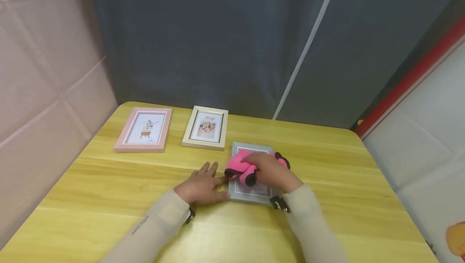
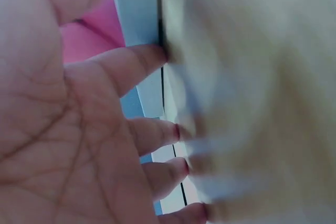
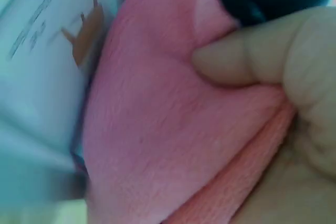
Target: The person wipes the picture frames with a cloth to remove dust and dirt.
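A grey-blue picture frame (image 1: 250, 199) lies flat on the wooden table in front of me. My right hand (image 1: 273, 172) grips a bunched pink cloth with black edging (image 1: 239, 162) over the frame's glass, hiding much of the picture. In the right wrist view, the thumb presses into the folds of the cloth (image 3: 152, 103). Just left of the frame, my left hand (image 1: 204, 186) rests with fingers spread, its thumb at the frame's lower left corner. The left wrist view shows the palm (image 2: 58, 124) and the frame's side (image 2: 137, 14) by the fingers.
Behind the left hand lie a pink picture frame (image 1: 143, 149) with a plant picture and a cream picture frame (image 1: 203, 146). A dark curtain (image 1: 200, 45) hangs along the table's far edge. Pale panels (image 1: 43, 77) stand on the left.
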`<act>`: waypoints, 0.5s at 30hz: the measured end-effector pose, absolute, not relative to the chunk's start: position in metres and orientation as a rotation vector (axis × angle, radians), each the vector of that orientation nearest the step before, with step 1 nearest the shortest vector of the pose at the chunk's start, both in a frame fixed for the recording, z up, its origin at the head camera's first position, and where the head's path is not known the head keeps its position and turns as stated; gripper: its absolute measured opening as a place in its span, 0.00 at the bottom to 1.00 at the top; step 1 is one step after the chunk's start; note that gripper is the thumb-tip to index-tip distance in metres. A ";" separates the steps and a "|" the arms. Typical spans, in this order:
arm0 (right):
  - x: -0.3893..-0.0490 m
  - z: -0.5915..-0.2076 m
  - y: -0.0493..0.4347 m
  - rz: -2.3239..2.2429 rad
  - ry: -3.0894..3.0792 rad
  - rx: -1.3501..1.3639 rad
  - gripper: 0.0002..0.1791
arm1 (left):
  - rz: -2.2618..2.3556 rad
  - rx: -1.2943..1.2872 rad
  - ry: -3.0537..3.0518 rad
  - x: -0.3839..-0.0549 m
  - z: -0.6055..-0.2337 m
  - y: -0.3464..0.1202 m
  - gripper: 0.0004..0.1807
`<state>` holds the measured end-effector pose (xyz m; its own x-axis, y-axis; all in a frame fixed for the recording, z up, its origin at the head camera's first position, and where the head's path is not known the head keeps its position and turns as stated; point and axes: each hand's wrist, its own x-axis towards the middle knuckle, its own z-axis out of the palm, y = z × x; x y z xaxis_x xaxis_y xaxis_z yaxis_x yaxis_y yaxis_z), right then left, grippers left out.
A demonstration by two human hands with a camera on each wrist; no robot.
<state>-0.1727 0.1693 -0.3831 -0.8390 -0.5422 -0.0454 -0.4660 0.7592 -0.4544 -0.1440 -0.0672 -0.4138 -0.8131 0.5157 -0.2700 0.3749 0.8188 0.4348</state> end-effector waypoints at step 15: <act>-0.107 -0.390 0.167 -0.290 2.742 -1.068 0.25 | 0.666 0.592 2.788 -0.161 -0.415 -0.055 0.19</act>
<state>-0.1073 0.1669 -0.3898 -0.7243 -0.6822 -0.1001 -0.6461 0.7222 -0.2470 -0.1611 -0.0553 -0.4151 -0.8962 0.4293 -0.1120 0.3323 0.8168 0.4716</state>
